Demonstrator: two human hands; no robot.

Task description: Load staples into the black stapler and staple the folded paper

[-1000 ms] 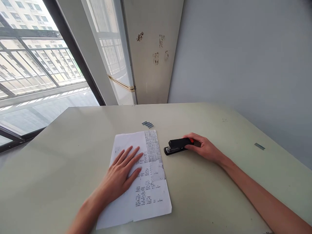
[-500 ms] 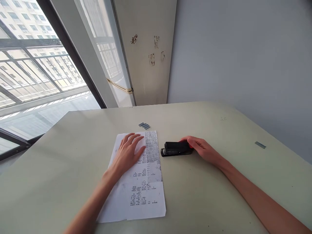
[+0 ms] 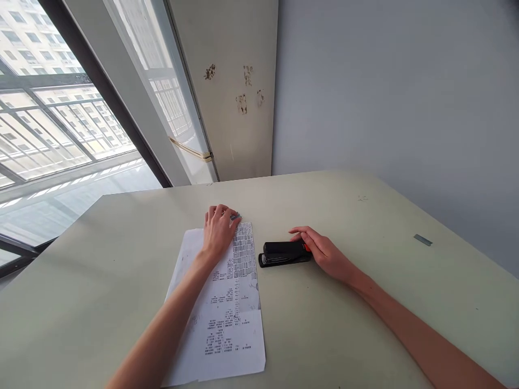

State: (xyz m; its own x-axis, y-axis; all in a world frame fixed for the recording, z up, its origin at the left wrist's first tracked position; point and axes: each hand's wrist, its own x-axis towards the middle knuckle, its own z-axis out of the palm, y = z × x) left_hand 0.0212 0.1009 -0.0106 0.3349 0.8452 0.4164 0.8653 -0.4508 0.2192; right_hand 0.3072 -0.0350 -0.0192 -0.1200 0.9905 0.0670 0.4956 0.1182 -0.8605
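L. hand [image 3: 219, 232] at paper's [image 3: 235, 335] 12 o'clock edge, fingers curled over staples [image 3: 235, 216]; pinched or merely touched, can't tell. R. hand [image 3: 327, 255] at rear of stapler [image 3: 284, 254], approx. 2 o'clock from paper's centre; firmness of grip unconfirmed, prob. there to steady it. Stapler flat on worktop [image 3: 320, 335], presumably for stability. Loose strip [image 3: 423, 240] at stapler's 3 o'clock.

Home-like room, refrigerator [image 3: 243, 140] with gold handle [image 3: 190, 149], railed balcony [image 3: 65, 127], many-windowed building [image 3: 32, 46] outside.

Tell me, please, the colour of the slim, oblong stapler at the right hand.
The stapler is black, partly red: head view.
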